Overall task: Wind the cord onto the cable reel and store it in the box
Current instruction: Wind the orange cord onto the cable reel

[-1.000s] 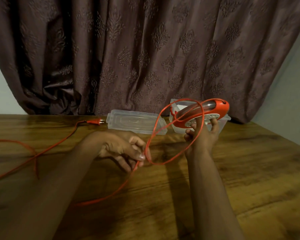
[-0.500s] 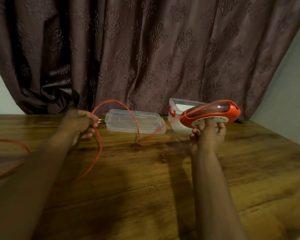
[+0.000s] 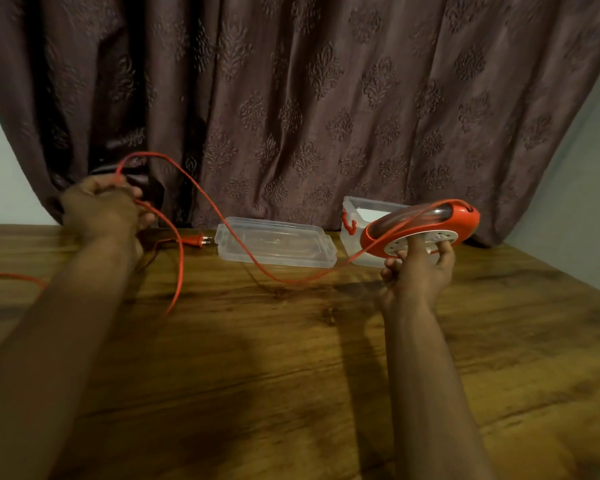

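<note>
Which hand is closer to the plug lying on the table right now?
Left. The left hand grips the cord just to the left of the plug. The right hand holds the cable reel well to the right, beyond the clear lid.

The desk lies bare across the lower frame. At mid-frame the slack cord spans the gap, with the lid and box behind it.

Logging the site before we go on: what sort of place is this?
Probably a room in a home, not a workshop: a wooden table set against a heavy patterned curtain, a plain painted wall at the side, and a household clear plastic box.
</note>
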